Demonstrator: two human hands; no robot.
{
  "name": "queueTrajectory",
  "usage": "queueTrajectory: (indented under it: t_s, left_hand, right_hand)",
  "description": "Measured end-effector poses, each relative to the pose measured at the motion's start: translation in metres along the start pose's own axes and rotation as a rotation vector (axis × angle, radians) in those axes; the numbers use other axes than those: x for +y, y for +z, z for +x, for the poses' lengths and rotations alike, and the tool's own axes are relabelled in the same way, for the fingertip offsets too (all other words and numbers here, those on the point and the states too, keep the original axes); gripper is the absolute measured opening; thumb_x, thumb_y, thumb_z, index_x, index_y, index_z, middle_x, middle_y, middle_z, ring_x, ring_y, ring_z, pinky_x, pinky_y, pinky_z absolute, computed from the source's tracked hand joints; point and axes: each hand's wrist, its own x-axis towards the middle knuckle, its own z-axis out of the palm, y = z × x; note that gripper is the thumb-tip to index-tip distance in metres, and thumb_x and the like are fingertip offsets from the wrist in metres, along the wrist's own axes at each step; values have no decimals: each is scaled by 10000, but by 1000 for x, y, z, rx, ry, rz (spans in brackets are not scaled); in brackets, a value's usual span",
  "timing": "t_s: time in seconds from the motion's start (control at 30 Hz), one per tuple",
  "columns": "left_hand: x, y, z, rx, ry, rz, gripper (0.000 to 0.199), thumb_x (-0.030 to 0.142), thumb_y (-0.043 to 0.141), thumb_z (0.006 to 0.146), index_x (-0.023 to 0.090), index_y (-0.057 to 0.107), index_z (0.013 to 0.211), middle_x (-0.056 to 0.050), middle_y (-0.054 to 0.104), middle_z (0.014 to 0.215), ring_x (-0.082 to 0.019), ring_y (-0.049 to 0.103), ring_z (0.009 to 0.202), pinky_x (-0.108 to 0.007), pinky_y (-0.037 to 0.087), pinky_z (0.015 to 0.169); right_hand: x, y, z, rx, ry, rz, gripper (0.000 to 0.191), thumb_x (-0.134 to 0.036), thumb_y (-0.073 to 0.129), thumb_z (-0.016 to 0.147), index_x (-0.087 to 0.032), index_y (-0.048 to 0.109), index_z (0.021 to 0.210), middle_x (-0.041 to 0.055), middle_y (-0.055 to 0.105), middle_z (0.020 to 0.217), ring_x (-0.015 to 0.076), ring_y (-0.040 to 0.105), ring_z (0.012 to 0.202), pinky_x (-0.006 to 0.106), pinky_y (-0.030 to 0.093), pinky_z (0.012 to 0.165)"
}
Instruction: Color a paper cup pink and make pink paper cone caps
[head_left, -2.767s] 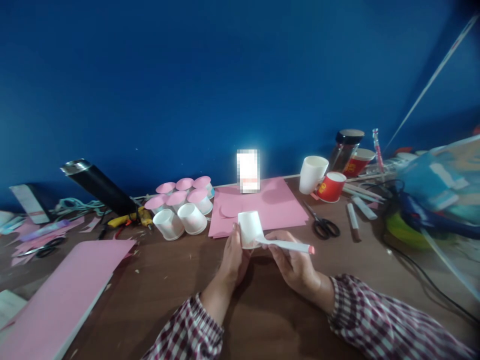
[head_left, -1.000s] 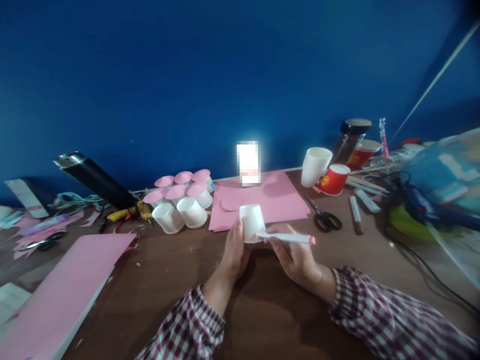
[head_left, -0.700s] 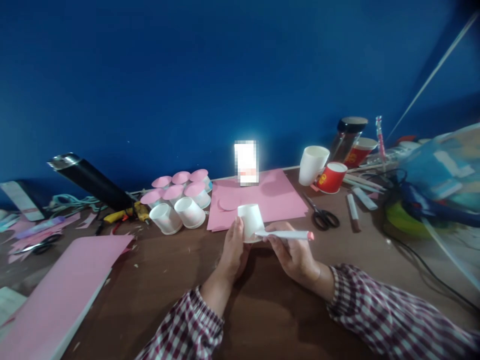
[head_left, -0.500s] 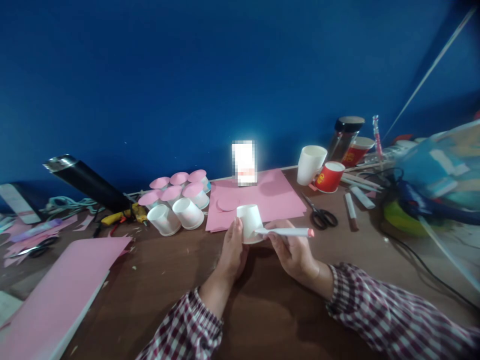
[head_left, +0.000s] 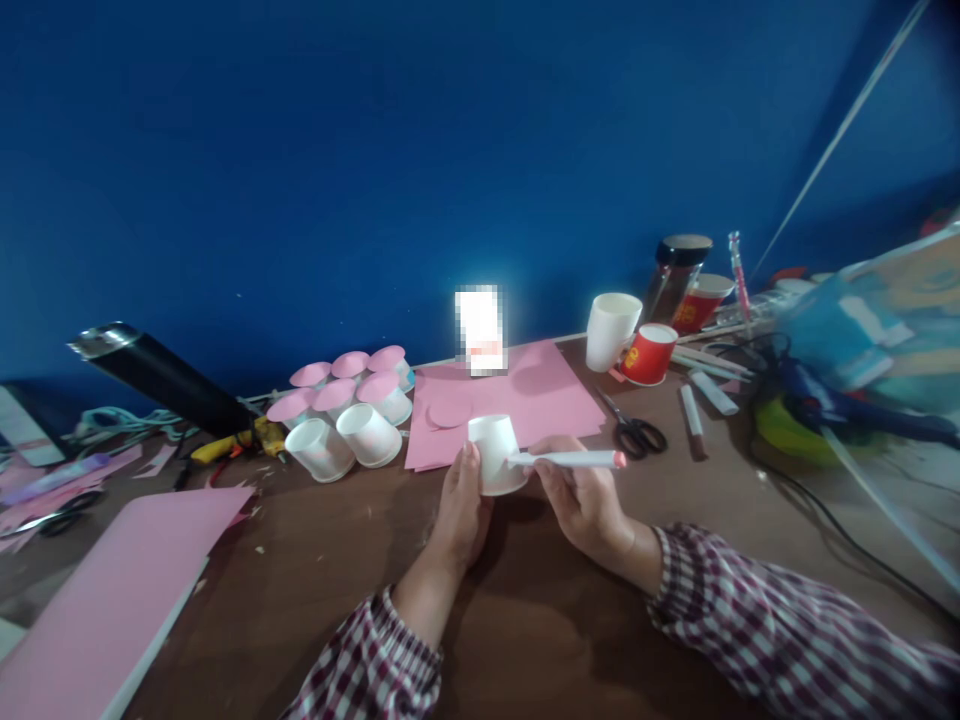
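My left hand point(head_left: 459, 510) is closed around the side of a white paper cup point(head_left: 495, 455), held upside down above the table's near half. A white marker with a pinkish end point(head_left: 581, 459) is pinched in my right hand point(head_left: 585, 500), its tip at the cup's lower wall. Just beyond the cup lie pink paper sheets point(head_left: 517, 385) with a pink paper disc point(head_left: 450, 408) on them. To the left stand two plain white cups point(head_left: 320, 450) and several cups topped with pink discs point(head_left: 382, 390).
Black-handled scissors point(head_left: 639, 436), a marker cap point(head_left: 691, 410), a red paper cup point(head_left: 649, 355) and a white cup point(head_left: 612, 333) are on the right. At left are a large pink sheet point(head_left: 127, 590), a black flask point(head_left: 165, 380) and a yellow tool point(head_left: 225, 443). A blue wall point(head_left: 300, 150) rises behind.
The view has shifted slightly, so the table's things sit a little further left. Both hands keep their hold on the cup and the marker, with the marker tip still at the cup.
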Motion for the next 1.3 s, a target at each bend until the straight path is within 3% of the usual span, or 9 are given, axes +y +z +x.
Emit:
queueTrajectory:
  t_s: [0.47, 0.7, 1.0, 1.3]
  left_hand:
    - [-3, -3, 1, 4, -61, -80, 465, 540, 570, 854, 126, 659, 1045, -111, 697, 1066, -230, 636, 975, -364, 458, 949]
    - [3, -1, 3, 29, -159, -181, 529, 571, 553, 853, 112, 651, 1097, -135, 708, 1073, -266, 657, 998, -420, 459, 988]
    - [6, 1, 3, 22, -188, -221, 528, 536, 500, 899, 87, 642, 1138, -146, 714, 1069, -255, 674, 969, -403, 475, 974]
    - [5, 0, 2, -13, -190, -197, 546, 551, 504, 891, 81, 650, 1129, -145, 721, 1059, -255, 675, 973, -389, 473, 971]
  right_hand:
    - [4, -3, 7, 100, 97, 28, 137, -238, 449, 968, -196, 567, 911, 28, 666, 736, 158, 641, 661, 262, 501, 641]
    - [0, 0, 7, 170, 150, 201, 122, -245, 456, 974, -185, 562, 974, 34, 685, 746, 150, 662, 661, 255, 542, 634]
    - [8, 4, 2, 97, 128, 284, 128, -250, 460, 981, -207, 575, 1015, 44, 694, 851, 161, 671, 754, 280, 557, 711]
    - [7, 4, 2, 103, 136, 308, 139, -243, 461, 982, -204, 590, 1014, 36, 683, 831, 147, 657, 728, 255, 544, 681]
